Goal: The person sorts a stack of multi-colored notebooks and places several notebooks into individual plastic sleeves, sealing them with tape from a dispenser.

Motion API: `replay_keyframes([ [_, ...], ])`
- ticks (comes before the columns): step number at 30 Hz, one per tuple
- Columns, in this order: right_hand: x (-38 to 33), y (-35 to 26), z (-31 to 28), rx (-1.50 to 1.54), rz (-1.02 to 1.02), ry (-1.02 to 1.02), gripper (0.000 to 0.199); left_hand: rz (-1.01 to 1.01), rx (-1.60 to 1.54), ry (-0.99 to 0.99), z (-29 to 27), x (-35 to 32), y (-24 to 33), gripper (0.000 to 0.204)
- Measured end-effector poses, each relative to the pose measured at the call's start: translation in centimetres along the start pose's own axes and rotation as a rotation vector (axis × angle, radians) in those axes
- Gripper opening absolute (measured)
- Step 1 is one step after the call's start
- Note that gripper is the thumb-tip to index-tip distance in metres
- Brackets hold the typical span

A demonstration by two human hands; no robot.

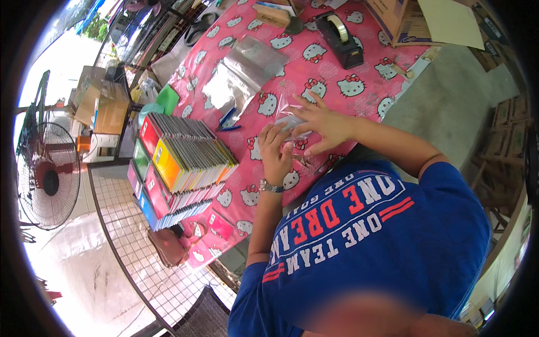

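Both my hands are over a clear plastic bag [287,116] with something pale and flat under or inside it, near the table edge in front of me. My left hand [275,147], with a metal watch at the wrist, has its fingers bent and close together at the bag's left side. Reaching in from the right, my right hand [328,124] has its fingers spread over the bag. Beyond them, a stack of clear plastic sleeves [241,76] lies on the table. Blue-handled pliers or cutters [228,121] rest left of my hands.
Stacks of spiral notebooks [185,163] with coloured covers stand at the left, a pink notebook [219,224] nearby. A black tape dispenser [340,39] sits at the far side of the pink tablecloth [300,53]. Cardboard boxes [387,17] lie beyond it. A fan [49,177] stands far left.
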State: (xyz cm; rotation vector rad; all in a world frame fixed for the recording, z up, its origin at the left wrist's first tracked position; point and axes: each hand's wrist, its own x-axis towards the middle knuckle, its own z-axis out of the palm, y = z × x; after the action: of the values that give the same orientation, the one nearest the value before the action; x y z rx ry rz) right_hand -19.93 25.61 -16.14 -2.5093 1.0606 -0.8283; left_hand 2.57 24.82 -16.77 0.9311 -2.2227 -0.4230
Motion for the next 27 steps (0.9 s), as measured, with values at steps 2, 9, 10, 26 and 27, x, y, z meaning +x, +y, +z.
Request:
replay_keyframes([
  [2,-0.1,2.6,-0.8,0.074,0.107,0.170,0.043,-0.015,0.015,-0.065,-0.6,0.8,0.7,0.036],
  [9,-4.8,21.7,-7.1,0.076,1.155,0.368,0.025,-0.143,0.076,-0.209,0.7,1.0,4.6,0.062],
  [10,-4.7,21.5,-7.1,0.286,1.147,0.436,0.025,-0.128,0.074,-0.192,0.5,1.0,5.2,0.062],
  [26,-6.5,16.7,0.6,1.410,0.938,1.060,0.016,-0.047,0.249,-0.192,1.2,-0.4,4.3,0.062],
  [27,-6.6,18.5,0.8,1.619,0.916,1.013,0.016,-0.033,0.233,-0.178,1.5,0.0,4.4,0.061],
])
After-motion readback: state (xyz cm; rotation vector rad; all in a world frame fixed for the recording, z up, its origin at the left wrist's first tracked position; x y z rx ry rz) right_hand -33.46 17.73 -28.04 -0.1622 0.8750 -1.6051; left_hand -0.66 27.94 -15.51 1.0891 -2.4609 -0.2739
